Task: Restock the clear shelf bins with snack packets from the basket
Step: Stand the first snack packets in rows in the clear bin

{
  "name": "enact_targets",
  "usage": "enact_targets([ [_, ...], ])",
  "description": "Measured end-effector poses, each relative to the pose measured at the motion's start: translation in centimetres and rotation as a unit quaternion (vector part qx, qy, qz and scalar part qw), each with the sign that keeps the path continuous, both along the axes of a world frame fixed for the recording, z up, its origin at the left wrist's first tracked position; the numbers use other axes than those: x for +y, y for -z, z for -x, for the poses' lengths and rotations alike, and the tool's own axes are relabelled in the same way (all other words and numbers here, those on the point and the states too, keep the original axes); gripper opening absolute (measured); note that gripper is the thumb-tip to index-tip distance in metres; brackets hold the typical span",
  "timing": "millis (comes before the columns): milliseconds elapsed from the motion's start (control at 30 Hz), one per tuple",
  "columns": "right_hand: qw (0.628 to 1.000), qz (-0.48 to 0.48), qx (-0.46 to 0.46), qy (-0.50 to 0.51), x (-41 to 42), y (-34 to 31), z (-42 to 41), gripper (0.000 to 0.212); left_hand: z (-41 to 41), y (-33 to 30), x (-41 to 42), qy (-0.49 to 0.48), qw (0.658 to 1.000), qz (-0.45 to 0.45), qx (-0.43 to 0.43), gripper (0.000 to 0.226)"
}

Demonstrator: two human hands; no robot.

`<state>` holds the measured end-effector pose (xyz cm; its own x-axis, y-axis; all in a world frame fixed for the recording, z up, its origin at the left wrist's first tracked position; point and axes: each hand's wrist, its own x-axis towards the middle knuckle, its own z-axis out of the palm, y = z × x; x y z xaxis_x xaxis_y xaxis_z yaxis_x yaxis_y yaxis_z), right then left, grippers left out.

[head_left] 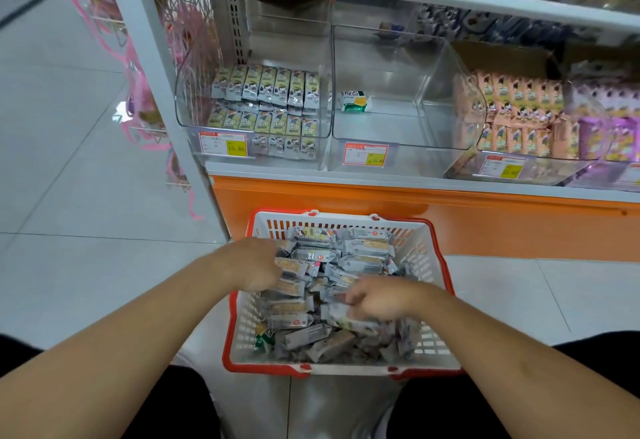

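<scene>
A white basket with a red rim stands on the floor in front of the shelf, heaped with several grey snack packets. Both hands are down in the heap. My left hand grips a bunch of packets at the basket's left side. My right hand curls round packets near the middle. On the shelf above, the middle clear bin holds a single green-and-white packet. The left clear bin is filled with rows of packets.
To the right, a clear bin holds rows of pink packets, with purple packets beyond it. Yellow price tags hang on the bin fronts. An orange shelf base rises behind the basket. Pink ribbons hang on a rack at left. Tiled floor surrounds the basket.
</scene>
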<state>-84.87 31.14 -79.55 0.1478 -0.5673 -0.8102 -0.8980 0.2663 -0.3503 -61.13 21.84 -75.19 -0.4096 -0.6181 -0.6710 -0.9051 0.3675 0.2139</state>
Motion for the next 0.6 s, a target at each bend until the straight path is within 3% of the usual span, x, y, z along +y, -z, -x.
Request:
enact_targets([
  [133,0.976,0.076,-0.122,0.164,-3.2,-6.1,-0.1,0.025,1.8,-5.1,-0.5,0.021,0.985,-0.079,0.149,0.051],
  [300,0.954,0.127,-0.205,0.177,-5.1,-10.6,0.3,0.022,2.3,-7.0,0.0,0.012,0.971,-0.050,0.232,0.055],
  [400,0.904,0.128,-0.308,0.268,-5.3,-11.5,0.1,0.025,1.9,-6.5,-0.4,-0.040,0.954,-0.064,0.290,0.028],
  [467,0.852,0.175,-0.355,0.343,-5.7,-11.8,-0.3,0.027,1.8,-6.4,-0.7,-0.127,0.922,-0.097,0.354,0.019],
  [533,0.842,0.282,-0.313,0.336,-6.2,-12.6,-0.9,0.029,1.7,-6.7,-1.1,-0.217,0.883,-0.116,0.400,0.022],
  [600,0.865,0.381,-0.232,0.232,-6.2,-13.2,-1.5,0.045,1.6,-6.9,-1.7,-0.273,0.854,-0.121,0.427,0.027],
])
